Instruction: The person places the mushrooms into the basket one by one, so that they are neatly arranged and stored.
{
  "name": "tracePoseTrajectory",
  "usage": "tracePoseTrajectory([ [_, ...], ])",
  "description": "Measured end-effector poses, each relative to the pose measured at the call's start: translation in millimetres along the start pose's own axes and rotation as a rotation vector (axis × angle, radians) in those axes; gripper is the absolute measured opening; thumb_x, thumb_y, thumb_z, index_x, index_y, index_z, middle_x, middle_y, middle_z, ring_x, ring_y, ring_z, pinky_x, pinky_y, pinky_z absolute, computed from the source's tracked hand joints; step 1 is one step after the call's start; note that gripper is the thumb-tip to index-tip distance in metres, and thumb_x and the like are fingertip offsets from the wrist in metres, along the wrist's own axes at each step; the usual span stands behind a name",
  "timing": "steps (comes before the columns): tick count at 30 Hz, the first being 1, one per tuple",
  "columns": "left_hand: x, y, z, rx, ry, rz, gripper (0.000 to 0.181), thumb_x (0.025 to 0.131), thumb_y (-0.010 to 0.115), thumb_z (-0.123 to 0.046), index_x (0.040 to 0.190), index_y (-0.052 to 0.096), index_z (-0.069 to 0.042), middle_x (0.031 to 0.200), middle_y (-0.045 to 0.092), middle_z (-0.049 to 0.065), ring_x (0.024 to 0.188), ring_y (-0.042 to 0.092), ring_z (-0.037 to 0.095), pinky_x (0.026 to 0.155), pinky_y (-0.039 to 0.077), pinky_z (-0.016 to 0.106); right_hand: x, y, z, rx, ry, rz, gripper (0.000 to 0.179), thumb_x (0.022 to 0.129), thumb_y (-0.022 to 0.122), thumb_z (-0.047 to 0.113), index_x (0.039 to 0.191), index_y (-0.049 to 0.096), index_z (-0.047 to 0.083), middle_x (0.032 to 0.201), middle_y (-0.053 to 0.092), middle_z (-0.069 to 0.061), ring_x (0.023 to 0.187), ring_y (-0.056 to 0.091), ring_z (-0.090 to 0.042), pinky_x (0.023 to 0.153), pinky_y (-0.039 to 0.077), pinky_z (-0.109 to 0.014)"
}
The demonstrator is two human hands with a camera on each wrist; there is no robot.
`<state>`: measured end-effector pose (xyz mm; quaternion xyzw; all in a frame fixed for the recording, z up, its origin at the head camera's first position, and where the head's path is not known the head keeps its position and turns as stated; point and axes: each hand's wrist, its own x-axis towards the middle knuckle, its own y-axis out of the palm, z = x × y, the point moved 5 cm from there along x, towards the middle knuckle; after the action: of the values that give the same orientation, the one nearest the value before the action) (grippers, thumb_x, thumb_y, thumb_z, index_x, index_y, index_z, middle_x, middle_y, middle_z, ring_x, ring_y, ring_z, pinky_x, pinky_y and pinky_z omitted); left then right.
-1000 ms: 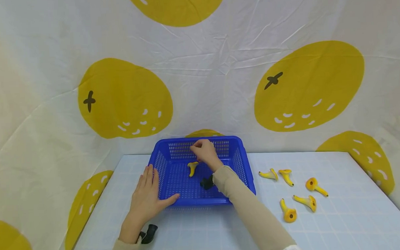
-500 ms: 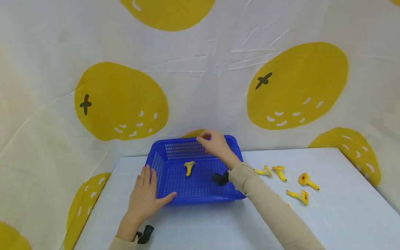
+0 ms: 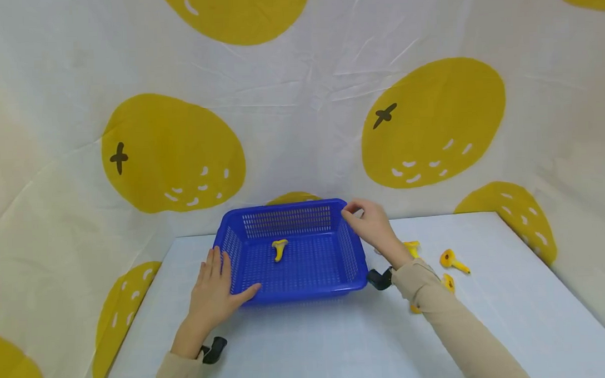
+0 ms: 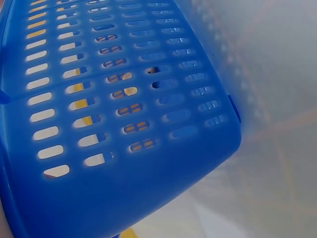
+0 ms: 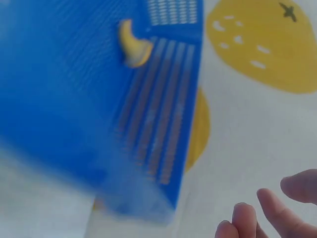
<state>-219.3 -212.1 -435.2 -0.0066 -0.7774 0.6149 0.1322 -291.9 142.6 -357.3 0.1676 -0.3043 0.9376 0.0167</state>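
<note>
The right hand (image 3: 372, 225), thumb and fingertips apart and holding nothing, has moved from over the blue basket (image 3: 296, 296) to its far right corner, leaving one chanterelle (image 3: 279, 249) free inside (other chanterelles (image 3: 451, 260) lie rightward). The left hand (image 3: 213, 292), fingers straight, meets the left rim. Patterned fabric (image 3: 306, 155) backs the far edge; room lies in front.

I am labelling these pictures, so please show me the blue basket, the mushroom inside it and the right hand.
Blue basket (image 3: 303, 293): head view, front rim.
Mushroom (image 3: 279, 251): head view, upper stem.
Right hand (image 3: 375, 224): head view, back of hand.
</note>
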Motion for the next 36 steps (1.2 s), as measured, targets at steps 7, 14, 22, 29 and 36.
tracePoseTrajectory([
  [7,4.8,-7.0,0.6,0.012,0.009,0.017,0.124,0.079,0.057,-0.080,0.150,0.022,0.016,0.157,0.013,0.037,0.145,0.012,0.050,0.115,0.019,0.061,-10.6,-21.1,-41.8,-0.201,0.009,0.004,0.019,0.097,0.061,0.021,0.101,0.070,0.004,0.100,0.069,-0.012,0.084,0.062,-0.027,0.074,0.054,-0.041],
  [14,19.0,-13.4,0.1,0.049,0.038,0.015,0.129,0.073,0.058,-0.084,0.150,0.024,0.014,0.152,0.020,0.038,0.131,0.028,0.053,0.103,0.039,0.063,-14.7,-35.8,-81.7,-0.379,0.065,0.111,0.021,0.093,0.063,0.020,0.101,0.067,0.002,0.099,0.067,-0.015,0.091,0.061,-0.033,0.076,0.053,-0.048],
  [22,19.6,-5.6,0.9,-0.015,0.041,0.075,0.125,0.078,0.058,-0.080,0.152,0.020,0.013,0.158,0.003,0.037,0.146,0.004,0.052,0.116,0.013,0.063,-23.1,-37.1,-121.2,-0.387,0.161,0.225,0.032,0.091,0.067,0.020,0.108,0.067,-0.007,0.099,0.068,-0.019,0.090,0.061,-0.035,0.082,0.052,-0.051],
  [29,18.6,-1.5,3.4,-0.028,0.023,0.084,0.124,0.078,0.057,-0.080,0.153,0.019,0.012,0.159,0.000,0.035,0.147,-0.001,0.049,0.117,0.008,0.061,-23.7,-25.1,-136.0,-0.376,0.200,0.283,0.037,0.088,0.070,0.017,0.110,0.066,-0.012,0.097,0.067,-0.022,0.089,0.061,-0.035,0.081,0.053,-0.049],
  [36,17.7,-2.6,4.7,-0.013,0.012,0.085,0.126,0.077,0.054,-0.083,0.153,0.018,0.011,0.160,-0.001,0.034,0.148,-0.002,0.047,0.118,0.006,0.059,-24.7,-27.2,-140.2,-0.359,0.322,0.295,0.030,0.087,0.070,0.009,0.107,0.066,-0.013,0.094,0.065,-0.020,0.085,0.057,-0.032,0.079,0.053,-0.046],
])
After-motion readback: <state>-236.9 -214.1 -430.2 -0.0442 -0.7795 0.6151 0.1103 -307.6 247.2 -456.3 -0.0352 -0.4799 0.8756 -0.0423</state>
